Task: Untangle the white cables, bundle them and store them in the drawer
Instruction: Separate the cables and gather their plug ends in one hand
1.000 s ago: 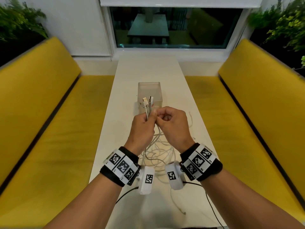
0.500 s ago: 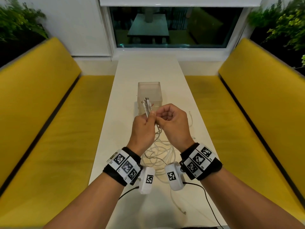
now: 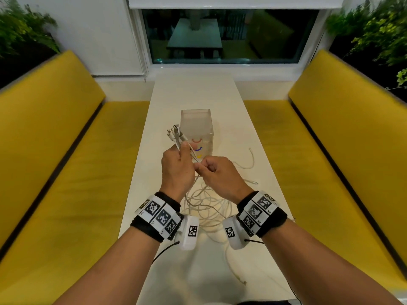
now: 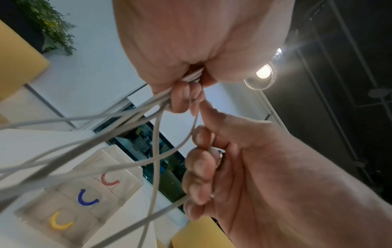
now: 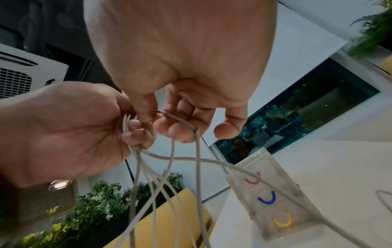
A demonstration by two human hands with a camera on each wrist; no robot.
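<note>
Several white cables [image 3: 207, 208] hang from my hands and pile in loops on the white table [image 3: 196, 91]. My left hand [image 3: 176, 166] grips a bunch of them [image 4: 135, 114] in its fist, their plug ends [image 3: 175, 133] sticking up above it. Close to its right, my right hand [image 3: 217, 172] pinches one cable strand [image 5: 180, 120] between thumb and fingers. The translucent drawer box [image 3: 196, 130] stands just beyond the hands, its three fronts marked by a red handle [image 4: 109, 180], a blue handle [image 4: 87, 198] and a yellow handle [image 4: 60, 221].
Yellow benches [image 3: 55, 172] run along both sides of the narrow table. A loose cable end [image 3: 251, 159] lies on the table to the right. A window [image 3: 229, 36] closes the far end, with plants [image 3: 378, 29] in the corners.
My left hand has moved left and up with the cable bunch, whose plugs now tilt left. The right hand has dropped slightly and drawn a strand away from it.
</note>
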